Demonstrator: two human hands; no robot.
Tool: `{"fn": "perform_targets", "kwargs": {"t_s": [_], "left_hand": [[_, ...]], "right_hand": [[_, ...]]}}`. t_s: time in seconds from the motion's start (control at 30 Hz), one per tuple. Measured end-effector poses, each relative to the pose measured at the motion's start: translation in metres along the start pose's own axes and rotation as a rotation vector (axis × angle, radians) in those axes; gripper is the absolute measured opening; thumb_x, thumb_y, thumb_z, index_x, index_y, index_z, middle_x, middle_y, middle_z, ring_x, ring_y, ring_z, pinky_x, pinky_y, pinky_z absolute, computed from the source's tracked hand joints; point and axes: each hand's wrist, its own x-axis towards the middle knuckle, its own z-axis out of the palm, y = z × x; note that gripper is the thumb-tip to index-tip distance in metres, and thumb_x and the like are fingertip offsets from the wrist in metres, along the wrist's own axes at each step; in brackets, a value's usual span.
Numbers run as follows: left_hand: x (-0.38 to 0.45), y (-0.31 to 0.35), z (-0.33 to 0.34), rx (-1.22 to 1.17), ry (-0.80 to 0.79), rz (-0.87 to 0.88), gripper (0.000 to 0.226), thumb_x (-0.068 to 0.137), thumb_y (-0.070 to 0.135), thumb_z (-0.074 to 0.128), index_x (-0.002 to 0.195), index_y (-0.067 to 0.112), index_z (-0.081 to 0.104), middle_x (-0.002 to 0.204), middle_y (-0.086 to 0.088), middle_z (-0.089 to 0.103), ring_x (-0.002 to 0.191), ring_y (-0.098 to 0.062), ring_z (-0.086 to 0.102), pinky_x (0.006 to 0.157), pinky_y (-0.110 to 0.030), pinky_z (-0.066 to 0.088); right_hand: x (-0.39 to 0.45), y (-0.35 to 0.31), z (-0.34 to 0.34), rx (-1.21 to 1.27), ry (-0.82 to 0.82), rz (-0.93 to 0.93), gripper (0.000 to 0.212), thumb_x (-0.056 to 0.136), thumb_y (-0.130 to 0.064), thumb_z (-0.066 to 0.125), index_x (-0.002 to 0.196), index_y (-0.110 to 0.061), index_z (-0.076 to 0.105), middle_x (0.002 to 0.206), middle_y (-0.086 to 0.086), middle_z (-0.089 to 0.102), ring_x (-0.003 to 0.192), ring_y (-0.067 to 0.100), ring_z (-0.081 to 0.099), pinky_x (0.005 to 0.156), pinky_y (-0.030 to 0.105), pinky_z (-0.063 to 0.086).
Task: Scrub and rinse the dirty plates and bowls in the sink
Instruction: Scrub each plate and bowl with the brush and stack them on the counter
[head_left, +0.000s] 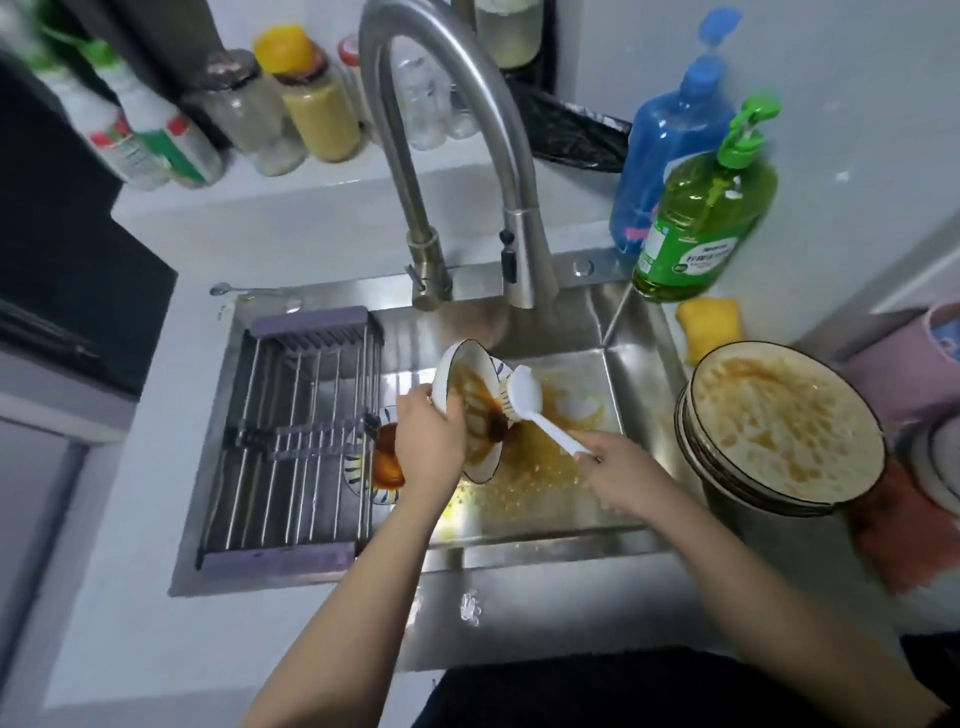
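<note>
A pale bench (130, 597) wraps a steel sink (613, 530) sunk into it, and right at the near edge both forearms reach in from six o'clock. The left hand (431, 447) is clamped on the rim of a white bowl (470, 410), thumb side toward us, holding it tipped up on edge so its sauce-brown inside faces three o'clock, which looks like the way to let the muck slide down into the basin rather than pool. The right hand (621, 467) is closed round the handle of a white scrub brush (524, 395), wrist cocked, handle running up toward eleven o'clock so the brush head meets the bowl's inner wall at its right rim. Under the left hand, toward seven o'clock, a second dirty bowl (384, 460) lies in the basin with dark orange sauce in it, waiting its turn, I'd say. Orange slop spreads over the sink floor beneath the brush. At nine o'clock a wire drying rack (291, 441) bridges the sink's left half, bare so far. Over at three o'clock a stack of smeared plates (779, 426) sits on the bench, close to reach. Further back, a yellow sponge (709, 325), then green soap (701, 218) and blue soap (670, 135) bottles at one o'clock, and the arched tap (447, 130) at twelve, with no stream I can make out.
</note>
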Motion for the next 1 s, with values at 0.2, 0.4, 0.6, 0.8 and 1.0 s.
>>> {"fn": "perform_targets", "kwargs": {"t_s": [0.2,0.4,0.6,0.8,1.0], "left_hand": [[-0.022,0.008,-0.014,-0.014,0.113,0.017,0.035,0.097,0.033,0.045,0.118,0.006,0.056,0.119,-0.014,0.055,0.097,-0.032,0.059,0.077,-0.033,0.042],[-0.040,-0.005,-0.018,-0.173,0.216,-0.079,0.036,0.100,0.036,0.041,0.103,0.006,0.061,0.097,-0.011,0.063,0.086,-0.027,0.059,0.069,-0.031,0.040],[-0.034,-0.026,-0.023,-0.588,0.105,-0.438,0.053,0.102,0.047,0.031,0.112,0.005,0.061,0.107,-0.009,0.061,0.104,-0.028,0.057,0.089,-0.035,0.044],[-0.012,-0.053,-0.031,-0.783,-0.002,-0.581,0.058,0.095,0.060,0.025,0.122,0.018,0.055,0.118,-0.005,0.058,0.106,-0.027,0.058,0.099,-0.046,0.047],[-0.014,-0.050,-0.041,-0.655,-0.127,-0.401,0.046,0.103,0.046,0.022,0.107,0.017,0.058,0.101,-0.002,0.061,0.099,-0.024,0.058,0.085,-0.035,0.046]], "right_hand": [[-0.009,-0.007,-0.003,-0.087,-0.054,-0.099,0.028,0.097,-0.016,0.043,0.120,-0.018,0.060,0.072,0.001,0.058,0.060,0.018,0.048,0.058,0.028,0.039],[-0.023,-0.010,-0.010,-0.237,-0.100,-0.138,0.027,0.097,-0.022,0.045,0.118,-0.026,0.060,0.079,-0.002,0.064,0.080,0.027,0.063,0.066,0.030,0.047],[-0.036,-0.044,-0.001,-0.499,-0.081,-0.250,0.039,0.099,-0.024,0.035,0.131,-0.043,0.048,0.095,-0.002,0.063,0.072,0.019,0.053,0.054,0.028,0.036],[-0.063,-0.085,-0.015,-0.867,-0.161,-0.216,0.031,0.091,-0.017,0.041,0.110,-0.031,0.061,0.078,-0.008,0.052,0.064,0.012,0.046,0.050,0.025,0.028],[-0.036,-0.110,0.017,-0.830,0.027,-0.144,0.036,0.091,-0.008,0.037,0.120,-0.023,0.052,0.100,0.001,0.059,0.079,0.023,0.052,0.062,0.029,0.036]]}}
